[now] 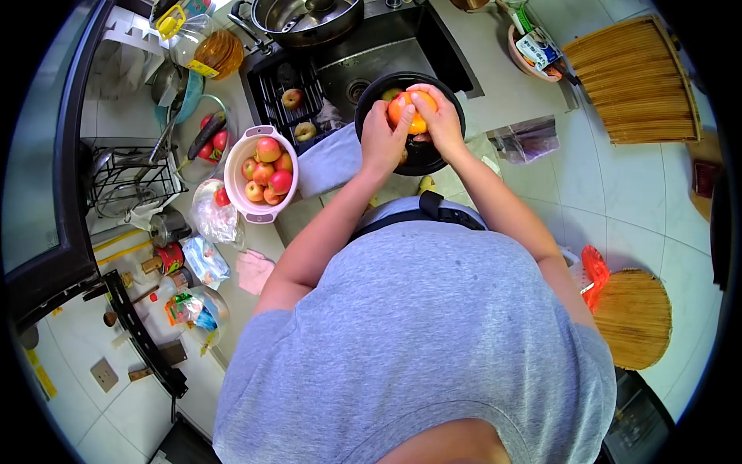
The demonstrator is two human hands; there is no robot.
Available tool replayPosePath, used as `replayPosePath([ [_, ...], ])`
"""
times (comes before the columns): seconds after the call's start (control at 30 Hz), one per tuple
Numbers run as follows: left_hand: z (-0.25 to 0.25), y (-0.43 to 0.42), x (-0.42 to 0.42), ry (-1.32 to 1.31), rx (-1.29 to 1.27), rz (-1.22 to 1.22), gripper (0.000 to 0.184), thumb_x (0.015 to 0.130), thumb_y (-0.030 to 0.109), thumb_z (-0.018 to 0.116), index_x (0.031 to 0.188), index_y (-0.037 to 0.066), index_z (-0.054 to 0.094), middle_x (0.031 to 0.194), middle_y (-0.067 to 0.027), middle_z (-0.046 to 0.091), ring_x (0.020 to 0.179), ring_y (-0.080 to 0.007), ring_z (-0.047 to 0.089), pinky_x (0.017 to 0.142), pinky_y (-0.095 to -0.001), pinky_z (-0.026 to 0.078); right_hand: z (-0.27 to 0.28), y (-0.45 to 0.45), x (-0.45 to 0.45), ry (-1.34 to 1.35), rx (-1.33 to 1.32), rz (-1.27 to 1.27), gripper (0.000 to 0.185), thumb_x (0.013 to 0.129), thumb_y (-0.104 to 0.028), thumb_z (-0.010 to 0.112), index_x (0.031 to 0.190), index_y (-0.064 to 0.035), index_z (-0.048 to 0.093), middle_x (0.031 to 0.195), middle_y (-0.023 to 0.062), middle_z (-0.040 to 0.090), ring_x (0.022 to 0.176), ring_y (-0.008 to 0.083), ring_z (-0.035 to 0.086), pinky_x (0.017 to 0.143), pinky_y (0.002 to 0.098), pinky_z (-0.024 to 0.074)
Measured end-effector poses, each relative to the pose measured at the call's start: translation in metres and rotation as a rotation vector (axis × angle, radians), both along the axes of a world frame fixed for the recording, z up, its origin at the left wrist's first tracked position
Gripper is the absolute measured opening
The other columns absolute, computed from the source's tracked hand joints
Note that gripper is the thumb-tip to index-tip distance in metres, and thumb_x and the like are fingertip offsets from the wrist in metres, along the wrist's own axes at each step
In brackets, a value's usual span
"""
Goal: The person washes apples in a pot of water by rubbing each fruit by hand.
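Observation:
Both hands meet around an orange-red round fruit (413, 114) above a black bowl (456, 97). My left hand (384, 139) curls against the fruit's left side, and my right hand (442, 124) covers its top and right side. More fruit shows partly in the bowl beneath them. The bowl sits at the front edge of the black sink (433, 48). Left of it, a pink-and-white colander (231, 174) holds several red apples (268, 149). Two more apples (293, 98) lie on the black rack in the sink's left part.
A lidded steel pan (328, 27) stands behind the sink. An oil jug (212, 56), a glass bowl with red produce (202, 147) and plastic bags (216, 213) are at the left. A small basket (533, 56) of packets stands right of the sink. A grey-blue cloth (328, 162) hangs over the counter edge.

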State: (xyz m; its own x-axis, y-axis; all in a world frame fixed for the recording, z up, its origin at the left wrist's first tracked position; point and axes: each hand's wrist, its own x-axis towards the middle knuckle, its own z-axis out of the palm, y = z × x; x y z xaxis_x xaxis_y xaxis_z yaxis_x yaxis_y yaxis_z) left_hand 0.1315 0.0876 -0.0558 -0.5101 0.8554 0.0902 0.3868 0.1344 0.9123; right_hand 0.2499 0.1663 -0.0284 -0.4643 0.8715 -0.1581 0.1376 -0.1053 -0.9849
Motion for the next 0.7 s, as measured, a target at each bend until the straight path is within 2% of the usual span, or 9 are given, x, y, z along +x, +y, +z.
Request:
replayPosePath([
  [0.1,-0.004,0.000,0.008,-0.040,-0.010,0.017,0.041,0.099,0.035,0.066,0.104,-0.004,0.056,0.094,-0.0251,0.063,0.098,-0.0440,0.060,0.088,-0.0498,0.046,0.002,0.008,-0.001,-0.045,-0.054,0.040,0.028,0.100,-0.027,0.062,0.124,-0.0131,0.061,0.105,0.0044,0.067,0.077,0.0131,0.067,0.054,0.0222,0.0557],
  [0.2,-0.020,0.005,0.011,0.081,0.099,0.088,0.041,0.101,0.036,0.064,0.109,-0.003,0.054,0.091,-0.0210,0.064,0.081,-0.0356,0.066,0.071,-0.0452,0.052,-0.002,0.016,-0.001,-0.092,0.180,0.209,0.029,0.100,-0.026,0.061,0.125,-0.0112,0.060,0.108,0.0074,0.068,0.082,0.0203,0.068,0.064,0.0297,0.0585],
  [0.27,0.004,0.004,0.013,-0.635,-0.058,0.058,0.039,0.104,0.036,0.060,0.117,0.000,0.053,0.087,-0.0159,0.065,0.057,-0.0240,0.064,0.049,-0.0373,0.050,-0.019,0.019,-0.004,-0.021,0.434,0.244,0.027,0.101,-0.018,0.059,0.127,-0.0107,0.060,0.116,0.0070,0.063,0.090,0.0190,0.065,0.081,0.0307,0.0556],
  [0.3,0.004,0.005,0.013,-0.634,-0.058,0.056,0.039,0.104,0.036,0.060,0.117,0.000,0.053,0.087,-0.0159,0.065,0.057,-0.0240,0.064,0.049,-0.0373,0.050,-0.014,0.015,-0.007,-0.021,0.491,0.193,0.023,0.103,-0.019,0.055,0.123,-0.0099,0.062,0.110,0.0073,0.066,0.092,0.0224,0.065,0.091,0.0343,0.0513],
  [0.4,0.005,0.008,0.013,-0.758,0.085,0.024,0.033,0.107,0.037,0.053,0.122,0.007,0.053,0.081,-0.0094,0.062,0.045,-0.0147,0.055,0.036,-0.0282,0.041,0.004,0.003,-0.009,-0.191,0.462,0.076,0.024,0.105,-0.025,0.053,0.116,-0.0080,0.066,0.099,0.0064,0.068,0.091,0.0227,0.066,0.088,0.0345,0.0523],
  [0.5,0.006,0.006,0.016,-0.533,-0.014,0.015,0.036,0.106,0.034,0.057,0.127,0.006,0.053,0.083,-0.0137,0.066,0.052,-0.0218,0.062,0.047,-0.0345,0.051,-0.008,0.014,-0.013,-0.082,0.159,-0.035,0.031,0.107,-0.031,0.050,0.101,-0.0061,0.067,0.089,0.0038,0.069,0.087,0.0200,0.066,0.083,0.0310,0.0519],
  [0.6,0.011,0.004,0.020,0.271,0.291,0.022,0.040,0.098,0.028,0.066,0.133,0.009,0.056,0.105,-0.0165,0.063,0.097,-0.0356,0.064,0.083,-0.0428,0.053,-0.027,0.024,-0.012,0.220,-0.326,-0.070,0.032,0.108,-0.033,0.050,0.101,-0.0070,0.066,0.091,0.0029,0.067,0.081,0.0170,0.064,0.082,0.0288,0.0526],
  [0.63,0.020,-0.001,0.023,0.096,0.178,-0.021,0.037,0.099,0.023,0.064,0.131,0.007,0.055,0.116,-0.0183,0.059,0.113,-0.0377,0.055,0.100,-0.0431,0.044,-0.033,0.022,-0.017,0.249,-0.329,-0.143,0.031,0.108,-0.034,0.050,0.106,-0.0075,0.066,0.096,0.0039,0.067,0.085,0.0172,0.065,0.084,0.0300,0.0537],
  [0.7,0.021,0.000,0.017,0.145,0.218,0.006,0.036,0.099,0.023,0.064,0.130,0.007,0.056,0.115,-0.0173,0.060,0.111,-0.0367,0.057,0.097,-0.0419,0.046,-0.022,0.015,-0.018,0.303,-0.491,-0.169,0.034,0.106,-0.039,0.053,0.120,-0.0098,0.061,0.113,0.0068,0.064,0.099,0.0181,0.065,0.089,0.0373,0.0563],
])
